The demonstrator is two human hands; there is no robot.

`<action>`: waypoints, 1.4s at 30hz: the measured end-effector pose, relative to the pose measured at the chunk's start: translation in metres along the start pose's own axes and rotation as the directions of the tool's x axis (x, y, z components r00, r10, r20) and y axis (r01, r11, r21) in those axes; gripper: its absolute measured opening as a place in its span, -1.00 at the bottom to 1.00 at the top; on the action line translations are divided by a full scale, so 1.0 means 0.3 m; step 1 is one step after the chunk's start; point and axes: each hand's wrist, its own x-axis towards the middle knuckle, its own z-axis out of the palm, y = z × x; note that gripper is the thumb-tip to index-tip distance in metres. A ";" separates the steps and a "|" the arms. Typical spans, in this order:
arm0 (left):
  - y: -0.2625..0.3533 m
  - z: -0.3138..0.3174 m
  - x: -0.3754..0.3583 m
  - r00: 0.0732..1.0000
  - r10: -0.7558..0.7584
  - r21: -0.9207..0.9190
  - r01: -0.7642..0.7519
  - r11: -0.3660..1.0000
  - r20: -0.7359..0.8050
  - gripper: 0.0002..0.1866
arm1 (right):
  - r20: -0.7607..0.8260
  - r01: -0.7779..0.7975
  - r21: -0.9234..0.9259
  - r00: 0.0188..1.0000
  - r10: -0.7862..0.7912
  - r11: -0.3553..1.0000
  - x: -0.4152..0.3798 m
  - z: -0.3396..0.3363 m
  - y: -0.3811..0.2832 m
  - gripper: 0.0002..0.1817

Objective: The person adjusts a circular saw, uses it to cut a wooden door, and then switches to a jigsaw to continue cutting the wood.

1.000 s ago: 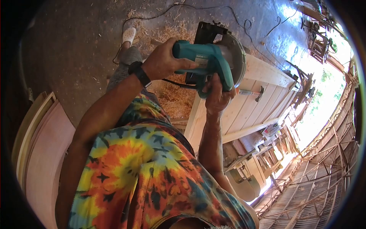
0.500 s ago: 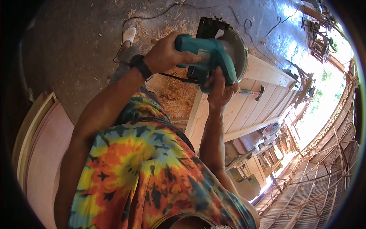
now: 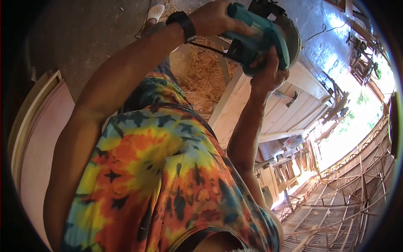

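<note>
A teal circular saw [image 3: 275, 35] with a dark base and a rounded blade guard is held out at arm's length. My left hand [image 3: 213, 19], with a black watch on the wrist, wraps over the end of the motor housing. Round the saw's rear handle, my right hand [image 3: 268, 75] is closed; its trigger finger is partly hidden. A black power cord [image 3: 206, 47] runs from the saw behind my left wrist. Below the saw lies a pale wooden plank panel with a raised frame [image 3: 277, 115]. Whether the blade touches the wood cannot be seen.
A hammer [image 3: 290, 99] lies on the panel. Wood shavings [image 3: 201, 80] cover the floor beside it. Curved wooden pieces [image 3: 40, 134] stand at the left. A foot in a white clog [image 3: 156, 12] shows at the top. Timber and metal framing fill the right side.
Both hands and the saw have moved up and to the right in the view, still gripping it the same way. The whole view has shifted somewhat too.
</note>
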 end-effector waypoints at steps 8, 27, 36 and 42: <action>0.060 -0.026 0.067 0.982 0.172 -0.115 -0.180 0.977 -0.081 -0.55 | 0.040 0.139 -0.016 0.990 -0.138 0.990 0.093 0.029 -0.018 -0.68; 0.402 0.015 0.000 0.923 0.319 0.179 -0.358 0.916 0.215 -0.38 | -0.074 0.335 0.306 0.942 -0.329 0.891 0.010 -0.232 -0.344 -0.80; -0.111 0.114 0.129 0.964 -0.107 0.410 -0.003 0.912 0.245 -0.52 | -0.438 0.065 0.166 0.899 0.014 0.984 -0.517 -0.573 -0.252 -0.76; -0.342 0.281 0.202 0.886 -0.453 0.119 0.442 0.889 0.098 -0.34 | -0.709 -0.107 0.397 0.595 0.379 0.911 -0.907 -0.722 -0.106 -0.87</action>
